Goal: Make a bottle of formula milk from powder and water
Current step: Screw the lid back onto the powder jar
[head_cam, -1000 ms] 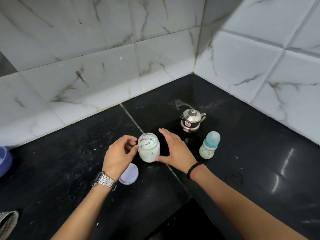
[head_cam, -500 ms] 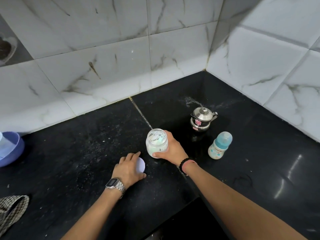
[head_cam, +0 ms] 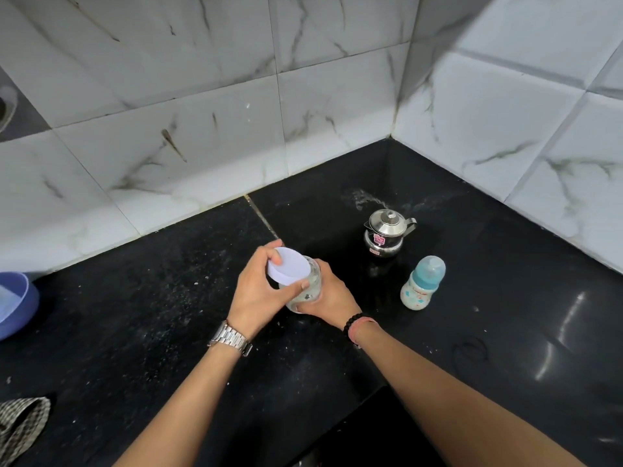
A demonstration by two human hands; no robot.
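From the head camera, looking down at a black stone bench (head_cam: 135, 332) set into a corner of white marbled tiles (head_cam: 202, 129). The left hand (head_cam: 256, 298) holds a pale lilac lid (head_cam: 289, 267) tilted over the mouth of a small glass jar (head_cam: 308, 291), fingers (head_cam: 269, 256) curled around the lid's rim and thumb pressed against its near edge. The right hand (head_cam: 332, 296) wraps the jar's body from the right side and steadies it, fingers closed on the glass. The jar looks to hold white powder, though the hands hide most of it.

To the right of the jar a baby bottle (head_cam: 423, 283) with a teal cap stands upright on the bench, capped and apart from both hands. Just behind it sits a small steel pot (head_cam: 386, 237) with a knobbed lid and spout. At the far left edge a blue bowl (head_cam: 15, 305) shows partly, and a checked cloth (head_cam: 20, 426) lies at the lower left. The left wrist carries a metal watch (head_cam: 231, 338); the right wears a beaded bracelet (head_cam: 354, 323).
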